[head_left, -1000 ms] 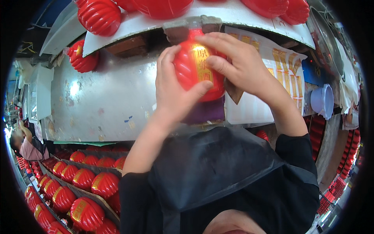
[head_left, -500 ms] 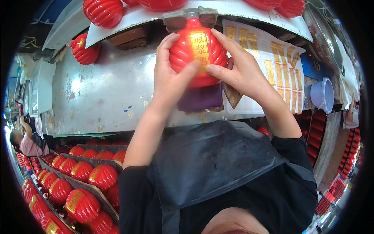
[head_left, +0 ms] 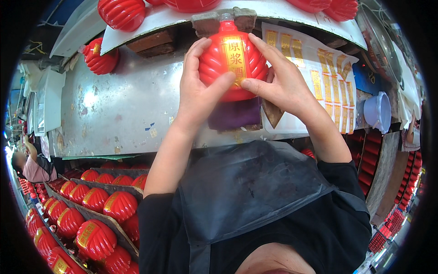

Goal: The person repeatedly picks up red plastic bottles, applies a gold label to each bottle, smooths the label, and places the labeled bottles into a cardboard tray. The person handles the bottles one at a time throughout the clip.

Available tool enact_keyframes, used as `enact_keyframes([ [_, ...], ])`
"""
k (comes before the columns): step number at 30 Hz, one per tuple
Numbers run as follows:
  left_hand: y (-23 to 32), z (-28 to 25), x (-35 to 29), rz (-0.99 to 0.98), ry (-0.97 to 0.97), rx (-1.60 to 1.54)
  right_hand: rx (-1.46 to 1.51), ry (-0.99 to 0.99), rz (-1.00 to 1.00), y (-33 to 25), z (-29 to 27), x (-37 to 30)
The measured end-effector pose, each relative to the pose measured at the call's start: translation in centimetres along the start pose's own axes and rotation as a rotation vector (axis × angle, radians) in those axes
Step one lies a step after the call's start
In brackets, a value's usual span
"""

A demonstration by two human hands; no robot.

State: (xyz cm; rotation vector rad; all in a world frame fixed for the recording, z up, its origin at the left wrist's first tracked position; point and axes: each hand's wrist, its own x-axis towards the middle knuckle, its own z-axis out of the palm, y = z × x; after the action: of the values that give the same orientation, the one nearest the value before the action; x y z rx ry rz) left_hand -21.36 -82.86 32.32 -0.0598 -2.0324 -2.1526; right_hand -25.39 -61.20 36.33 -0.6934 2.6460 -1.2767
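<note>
The ribbed bottle point(head_left: 232, 57) is glossy red, with a gold label strip bearing red characters down its front. Just below the bottle lies a dark purple cloth point(head_left: 235, 114). Right of the bottle, the sheet of labels point(head_left: 319, 73) is white with rows of gold strips. Further right of the bottle stands a pale lilac-blue cup point(head_left: 378, 112). The surface point(head_left: 114, 105) left of the bottle is dull grey metal, scuffed. Far below-left of the bottle, the crated bottles point(head_left: 98, 214) are red with gold labels. The apron point(head_left: 246, 192) is dark grey.
</note>
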Motion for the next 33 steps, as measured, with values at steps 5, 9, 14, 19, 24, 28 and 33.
enact_keyframes([
  [5,0.0,0.0,0.0,0.01,-0.021,0.11,0.354,-0.02,0.187,-0.6,-2.8,2.0],
  [9,0.0,0.0,0.1,0.022,-0.018,0.169,0.616,-0.063,0.144,-2.1,-4.4,2.7],
  [14,-0.7,-0.3,-0.1,0.078,-0.027,0.209,-0.085,0.137,-0.394,-3.5,-2.4,4.0],
  [19,-1.6,-1.0,-0.1,0.241,-0.007,0.197,-0.344,0.244,-0.76,-3.2,-2.3,2.6],
  [24,-1.8,-1.1,-0.5,0.269,0.02,0.206,-0.388,0.11,-1.061,-2.5,0.2,-2.4],
  [28,-1.5,-0.8,-0.7,0.27,0.037,0.264,-0.23,0.25,-0.847,-1.4,-0.2,-3.0],
  [33,-1.4,-0.7,-0.7,0.238,0.034,0.224,-0.385,0.223,-0.865,-1.2,-0.5,-3.2],
])
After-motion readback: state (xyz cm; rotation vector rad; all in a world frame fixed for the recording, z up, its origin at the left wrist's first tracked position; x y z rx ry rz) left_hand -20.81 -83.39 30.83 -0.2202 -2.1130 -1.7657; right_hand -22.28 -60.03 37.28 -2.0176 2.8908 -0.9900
